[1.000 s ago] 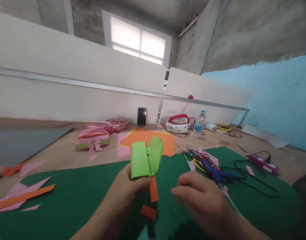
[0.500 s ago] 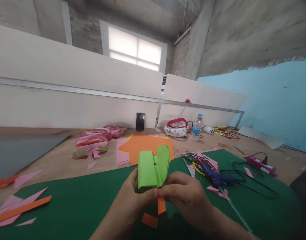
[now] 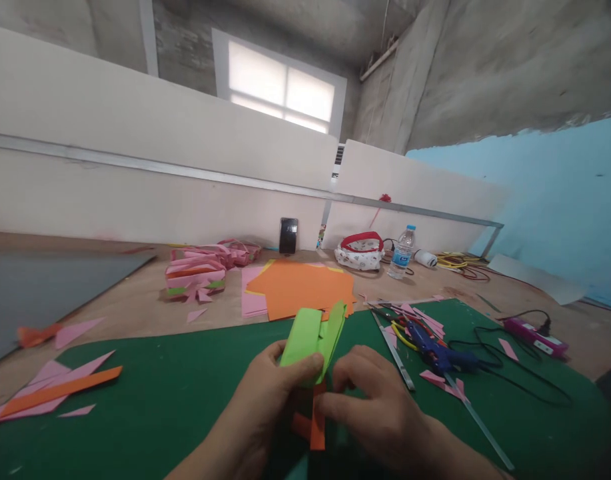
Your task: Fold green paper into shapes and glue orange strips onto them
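Note:
My left hand (image 3: pixel 272 380) is closed around a bright green folded paper piece (image 3: pixel 304 330), its thumb pressed on the near end. The piece is tilted, with a narrow flap standing at its right side. From its lower end hangs an orange paper strip (image 3: pixel 318 427). Curled fingers of my right hand (image 3: pixel 370 393) are at this strip, one fingertip touching its right edge; the grip is partly hidden. Just behind the strip, a small orange paper scrap (image 3: pixel 301 425) lies on the green mat (image 3: pixel 185 393).
Orange sheets (image 3: pixel 305 287) lie beyond my hands. Pink paper strips (image 3: pixel 195 270) are piled to the left. On the right are a blue glue gun (image 3: pixel 435 350), a glue stick (image 3: pixel 485 427), a pink power strip (image 3: pixel 535 335) and a water bottle (image 3: pixel 401 253). A phone (image 3: pixel 288 235) leans at the back.
The green piece has tilted, and my left thumb has moved up onto it. My right hand has shifted from the piece's lower end down along the orange strip. The camera view has turned slightly left.

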The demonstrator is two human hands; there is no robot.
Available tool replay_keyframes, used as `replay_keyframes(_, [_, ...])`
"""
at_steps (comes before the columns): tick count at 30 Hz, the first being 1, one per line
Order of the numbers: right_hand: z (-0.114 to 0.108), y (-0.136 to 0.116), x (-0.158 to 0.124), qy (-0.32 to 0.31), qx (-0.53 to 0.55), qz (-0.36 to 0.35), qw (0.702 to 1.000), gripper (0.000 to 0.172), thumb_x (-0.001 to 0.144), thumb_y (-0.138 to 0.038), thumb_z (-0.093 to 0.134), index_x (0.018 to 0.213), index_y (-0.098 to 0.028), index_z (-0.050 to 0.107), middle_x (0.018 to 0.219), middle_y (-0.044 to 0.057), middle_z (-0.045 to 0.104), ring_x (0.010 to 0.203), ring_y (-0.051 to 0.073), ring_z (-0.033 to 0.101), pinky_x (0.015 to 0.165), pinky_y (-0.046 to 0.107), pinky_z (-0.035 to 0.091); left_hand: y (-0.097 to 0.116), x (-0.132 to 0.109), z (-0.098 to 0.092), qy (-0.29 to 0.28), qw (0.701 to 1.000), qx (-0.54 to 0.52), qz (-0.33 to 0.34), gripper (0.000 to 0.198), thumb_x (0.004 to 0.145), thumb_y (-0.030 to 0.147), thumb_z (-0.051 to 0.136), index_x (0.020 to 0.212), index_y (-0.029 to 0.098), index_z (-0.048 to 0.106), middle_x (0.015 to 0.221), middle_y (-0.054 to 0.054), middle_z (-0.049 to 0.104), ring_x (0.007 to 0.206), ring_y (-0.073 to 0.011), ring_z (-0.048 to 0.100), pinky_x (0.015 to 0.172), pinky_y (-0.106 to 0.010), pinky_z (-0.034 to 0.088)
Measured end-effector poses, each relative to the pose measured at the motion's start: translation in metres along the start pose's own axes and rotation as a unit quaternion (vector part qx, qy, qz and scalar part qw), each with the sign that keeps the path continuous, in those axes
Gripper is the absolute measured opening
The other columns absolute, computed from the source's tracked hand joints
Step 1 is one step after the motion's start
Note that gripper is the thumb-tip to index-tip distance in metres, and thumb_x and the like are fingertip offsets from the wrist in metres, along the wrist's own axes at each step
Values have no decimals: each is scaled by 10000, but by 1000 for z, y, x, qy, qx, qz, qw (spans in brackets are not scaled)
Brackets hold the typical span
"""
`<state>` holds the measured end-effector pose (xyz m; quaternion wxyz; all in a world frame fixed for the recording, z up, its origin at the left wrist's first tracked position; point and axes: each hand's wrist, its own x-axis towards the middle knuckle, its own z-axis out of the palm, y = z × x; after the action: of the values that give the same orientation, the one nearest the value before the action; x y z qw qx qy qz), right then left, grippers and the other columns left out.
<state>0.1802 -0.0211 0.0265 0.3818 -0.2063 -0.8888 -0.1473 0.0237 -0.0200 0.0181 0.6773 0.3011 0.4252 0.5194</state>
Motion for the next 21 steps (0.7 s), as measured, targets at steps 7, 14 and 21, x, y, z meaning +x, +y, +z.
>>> replay_keyframes(7, [-1, -3, 5, -1, 62, -27, 998, 189, 930, -131, 434, 953, -174, 617, 856, 42, 696, 638, 131, 591, 567, 255, 482, -1, -2, -1, -5, 1000, -3, 17, 256, 661, 252, 753, 833, 138, 602, 594, 11, 612, 472, -120, 546, 407, -220, 409])
replay_keyframes(14, [-2, 8, -2, 28, 180, 76, 980, 193, 867, -48, 500, 903, -179, 638, 933, 70, 667, 884, 149, 642, 774, 238, 543, -1, 1, -5, -61, 994, -90, -19, 221, 712, 283, 742, 858, 149, 646, 731, -5, 646, 656, -99, 589, 583, -180, 464])
replay_keyframes(21, [-6, 13, -6, 64, 186, 130, 972, 102, 874, -194, 580, 870, -189, 681, 1009, 83, 624, 868, 167, 624, 759, 275, 541, 16, -12, 6, -21, 988, -134, -70, 250, 839, 386, 601, 947, 173, 673, 819, -24, 697, 629, -97, 625, 550, -182, 519])
